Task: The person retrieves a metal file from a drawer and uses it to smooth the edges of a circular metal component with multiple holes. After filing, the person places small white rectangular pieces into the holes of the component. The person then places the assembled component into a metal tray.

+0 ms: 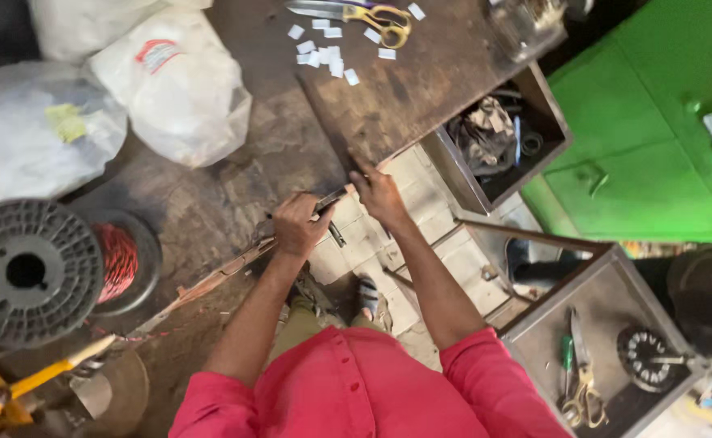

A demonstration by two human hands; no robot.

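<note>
Gripping: left hand (297, 223) is curled tight round a thin dark metal strip (329, 199), right at the edge of the workbench (234, 162).
Right hand (378, 195): fingers pinched narrow on the far end of that same strip, so both hands are on it, close together.
Strip position: tilted a bit, hanging just past the bench edge, over the pale tiled floor (372, 235). Can't tell exactly what kind of part it is, too small and dark.
Near the left hand: a long wooden slat (210, 282) runs along the bench edge towards the lower left.
Bench top further back: yellow-handled scissors (372, 16) with a scatter of little white paper pieces (323, 55) beside them.
Left side of bench: grey plastic spool (27, 272) with red wire (116, 261) wound on it, and white plastic bags (173, 85) behind that.
Right of the hands: open drawer (494, 138) stuffed with dark odds and ends.
Lower right: metal tray table (615, 300) holding more scissors (583, 389) and a round toothed metal part (644, 357).
Far right: green cabinet (656, 122).
Clothing: red shirt, sleeves rolled.
</note>
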